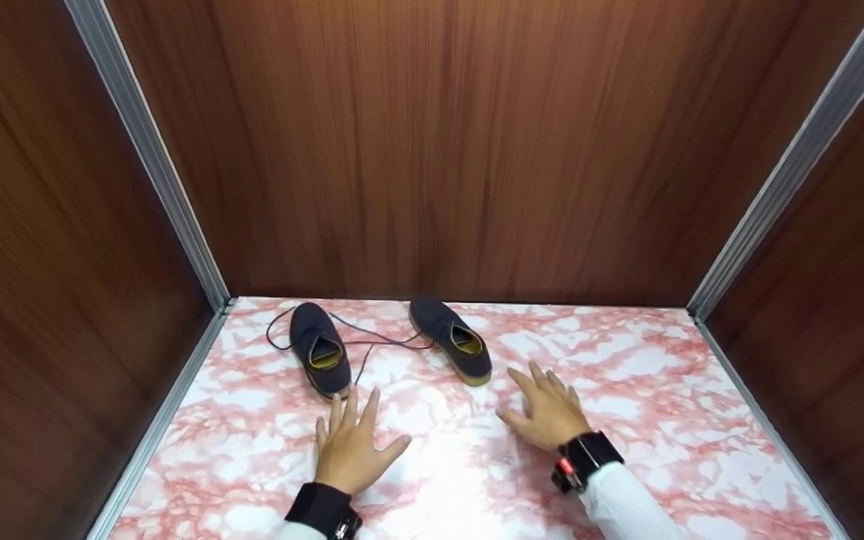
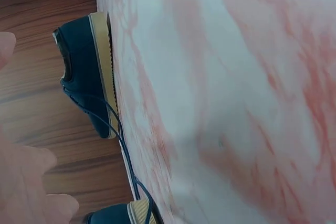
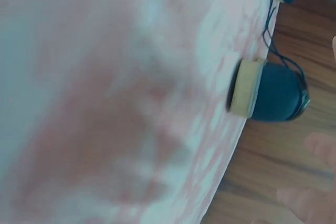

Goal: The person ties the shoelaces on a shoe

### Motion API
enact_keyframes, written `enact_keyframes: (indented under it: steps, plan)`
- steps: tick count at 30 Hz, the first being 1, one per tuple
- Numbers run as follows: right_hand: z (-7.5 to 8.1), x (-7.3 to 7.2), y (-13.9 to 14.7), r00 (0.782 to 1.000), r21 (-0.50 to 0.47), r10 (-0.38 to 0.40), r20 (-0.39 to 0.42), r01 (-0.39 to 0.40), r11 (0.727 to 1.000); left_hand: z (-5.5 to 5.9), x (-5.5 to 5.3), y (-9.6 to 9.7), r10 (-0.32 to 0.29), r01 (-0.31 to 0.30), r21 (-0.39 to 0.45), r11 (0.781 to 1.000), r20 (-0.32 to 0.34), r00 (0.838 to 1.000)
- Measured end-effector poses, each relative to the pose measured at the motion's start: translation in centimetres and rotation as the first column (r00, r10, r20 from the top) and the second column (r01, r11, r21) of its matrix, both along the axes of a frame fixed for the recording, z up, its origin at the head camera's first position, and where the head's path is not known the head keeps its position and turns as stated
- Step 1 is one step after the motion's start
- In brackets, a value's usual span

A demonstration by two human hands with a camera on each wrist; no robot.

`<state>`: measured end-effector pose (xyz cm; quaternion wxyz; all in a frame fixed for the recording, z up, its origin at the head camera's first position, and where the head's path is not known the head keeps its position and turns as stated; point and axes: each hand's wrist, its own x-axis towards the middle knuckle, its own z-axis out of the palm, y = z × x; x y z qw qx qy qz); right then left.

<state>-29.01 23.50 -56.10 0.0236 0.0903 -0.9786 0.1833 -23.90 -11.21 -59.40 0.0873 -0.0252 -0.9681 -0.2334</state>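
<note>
Two dark navy shoes with tan soles and yellowish insides stand upright on the marbled surface, their long laces undone. The left shoe (image 1: 310, 326) points away, its heel just beyond the fingertips of my left hand (image 1: 353, 454). Angled toward the back left, the right shoe (image 1: 434, 319) sits nearer my right hand (image 1: 548, 412), with a gap between them. Both hands hover with fingers spread, holding nothing. In the left wrist view a shoe (image 2: 84, 61) shows from its side; the right wrist view shows a shoe's heel (image 3: 275, 93).
Dark laces (image 1: 379, 339) trail across the surface between the shoes. A pink-and-white marbled surface (image 1: 627, 375) lies below. Brown wood-grain panels (image 1: 432, 150) enclose the back and both sides, with metal strips (image 1: 158, 165) at the corners.
</note>
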Motion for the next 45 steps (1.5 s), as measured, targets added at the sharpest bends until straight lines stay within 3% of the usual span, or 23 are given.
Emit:
enact_keyframes:
  steps: [9,17,25,30,38,45]
  plan:
    - [1.3,-2.9,-3.0,0.999,-0.004,0.051,-0.016,-0.051,0.999,0.7,-0.8,0.4,-0.010,0.006,0.090,0.996,0.039,0.999]
    - [1.4,-4.9,-4.9,0.997,-0.003,0.078,-0.022,-0.078,0.997,0.9,-1.5,0.7,-0.025,0.016,0.150,0.989,0.055,0.998]
    - [0.7,-6.7,-5.6,0.998,-0.039,0.026,0.051,-0.024,0.999,0.8,-2.1,1.4,-0.043,0.022,0.227,0.974,0.085,0.995]
    - [0.2,-7.2,-5.6,0.999,-0.053,0.007,0.040,-0.005,0.999,0.5,-2.3,1.5,-0.051,0.023,0.254,0.967,0.105,0.993]
    - [-0.4,-7.4,-5.4,0.992,-0.114,0.062,-0.106,-0.074,0.991,0.2,-2.8,1.6,-0.056,0.027,0.264,0.964,0.103,0.993]
    - [-0.1,-6.8,-5.3,0.988,-0.100,0.101,-0.120,-0.114,0.988,0.1,-3.1,1.8,-0.070,0.029,0.289,0.957,0.133,0.989]
